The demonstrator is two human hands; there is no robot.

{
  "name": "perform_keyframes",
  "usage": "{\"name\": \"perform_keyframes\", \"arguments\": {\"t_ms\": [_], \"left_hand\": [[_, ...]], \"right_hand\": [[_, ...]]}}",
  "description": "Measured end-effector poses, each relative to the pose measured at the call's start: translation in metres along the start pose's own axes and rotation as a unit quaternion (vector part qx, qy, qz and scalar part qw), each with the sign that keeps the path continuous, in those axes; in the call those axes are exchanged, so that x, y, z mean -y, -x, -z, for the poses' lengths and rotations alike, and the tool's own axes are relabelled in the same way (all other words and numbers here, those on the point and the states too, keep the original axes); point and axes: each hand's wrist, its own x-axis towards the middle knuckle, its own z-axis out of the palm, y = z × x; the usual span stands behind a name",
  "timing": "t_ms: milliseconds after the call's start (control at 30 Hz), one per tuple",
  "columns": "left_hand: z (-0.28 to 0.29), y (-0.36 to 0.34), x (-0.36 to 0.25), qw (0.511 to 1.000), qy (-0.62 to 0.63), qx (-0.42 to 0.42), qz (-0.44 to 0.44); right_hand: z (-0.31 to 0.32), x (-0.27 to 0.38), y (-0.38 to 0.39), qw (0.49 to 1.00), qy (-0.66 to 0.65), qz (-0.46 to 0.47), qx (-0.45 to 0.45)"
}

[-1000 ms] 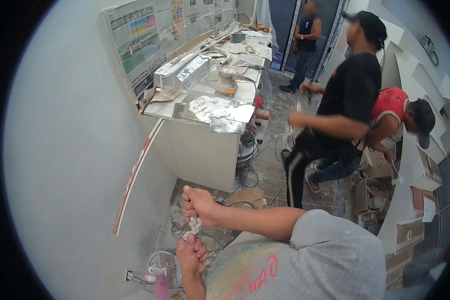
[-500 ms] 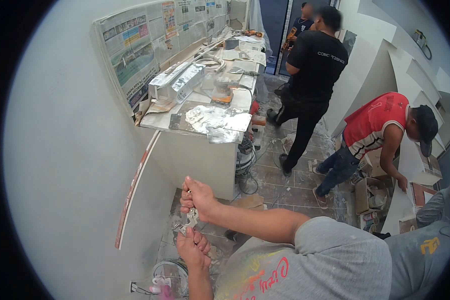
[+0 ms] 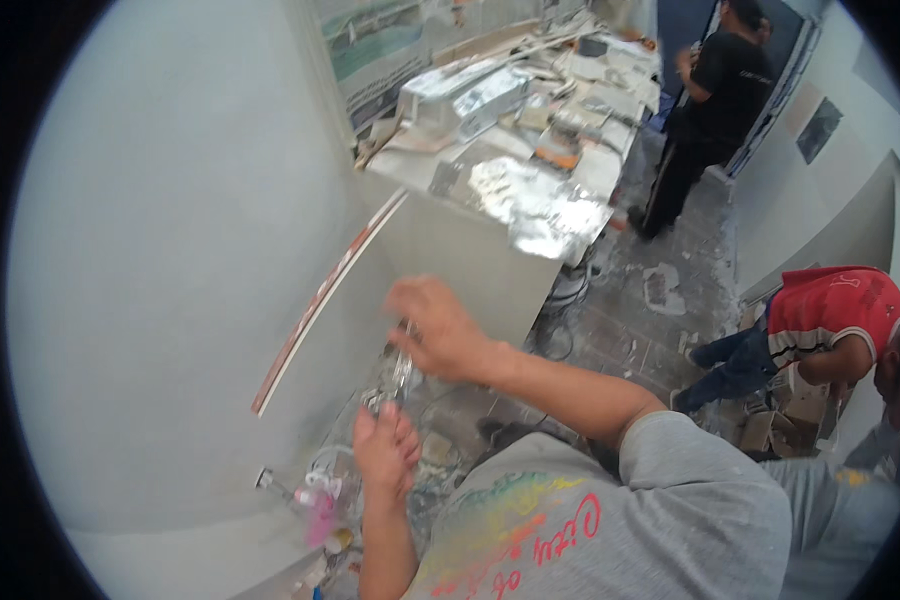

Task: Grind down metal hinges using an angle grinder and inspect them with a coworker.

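Note:
My left hand is closed around the lower end of a small metal tool, speckled whitish, its exact kind unclear. Above it, my right hand is curled over the upper end, blurred by motion. A long thin red-and-white strip leans on the pale wall beside my hands. Below my left hand, pink and white plastic items lie near a pipe stub at the wall's foot.
A cluttered workbench holds putty-smeared boards, metal channels and an orange sander. A co-worker in black stands at the back; one in red bends at the right. A grey-clad person is at lower right. Debris covers the floor.
My right hand has moved up and right, away from my left hand along the tool. The view has swung. The co-worker in black has walked to the back, partly hiding another person.

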Motion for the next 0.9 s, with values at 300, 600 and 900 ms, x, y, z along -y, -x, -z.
{"name": "perform_keyframes", "arguments": {"t_ms": [300, 600, 900], "left_hand": [[0.024, 0.035, 0.006, 0.991, 0.001, 0.073, 0.108], [0.048, 0.029, 0.004, 0.964, -0.126, 0.006, 0.235], [0.059, 0.018, 0.017, 0.981, -0.083, 0.108, 0.14]], "right_hand": [[0.014, 0.012, 0.04, 0.959, -0.034, 0.197, 0.199], [0.01, 0.018, 0.051, 0.892, -0.087, 0.155, 0.416], [0.049, 0.03, 0.033, 0.844, -0.055, 0.031, 0.532]]}}
